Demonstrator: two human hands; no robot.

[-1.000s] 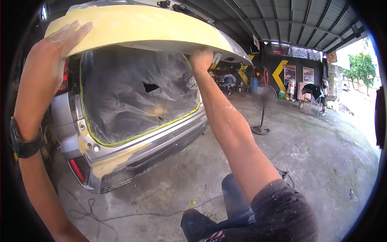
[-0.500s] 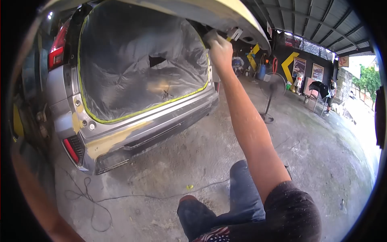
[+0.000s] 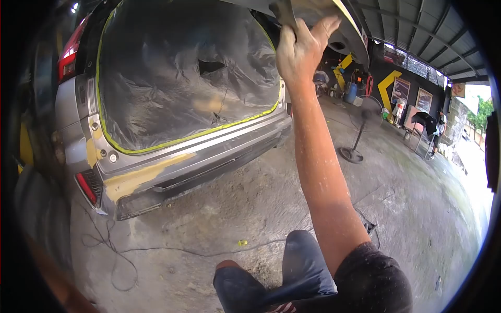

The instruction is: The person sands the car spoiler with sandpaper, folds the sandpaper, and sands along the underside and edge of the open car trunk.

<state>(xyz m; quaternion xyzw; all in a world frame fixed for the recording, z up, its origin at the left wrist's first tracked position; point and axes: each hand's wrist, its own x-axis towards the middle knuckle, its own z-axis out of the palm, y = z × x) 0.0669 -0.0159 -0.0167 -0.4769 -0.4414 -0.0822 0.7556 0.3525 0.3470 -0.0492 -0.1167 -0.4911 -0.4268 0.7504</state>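
My right hand [image 3: 300, 52] is raised at arm's length to the underside of the lifted tailgate [image 3: 323, 11]. A dark, flat block [image 3: 283, 12] is in its fingers, against or close to the panel; its exact kind is hard to make out. The thumb sticks out to the right. At the lower left edge only a blurred part of my left arm shows; the left hand is out of view. Below the tailgate, plastic sheeting [image 3: 172, 99] edged with yellow-green tape covers the car's rear opening. The bumper [image 3: 151, 175] has tan filler patches.
A cable [image 3: 182, 251] runs across the concrete floor by my knees. A standing fan [image 3: 359, 135] is to the right, with a blue container [image 3: 350, 93] behind it. Farther right, a person [image 3: 440, 130] stands near a dark part on a stand [image 3: 424, 122].
My right hand with the dark block has moved up and to the right along the tailgate, and its thumb now spreads outward. The view has shifted slightly.
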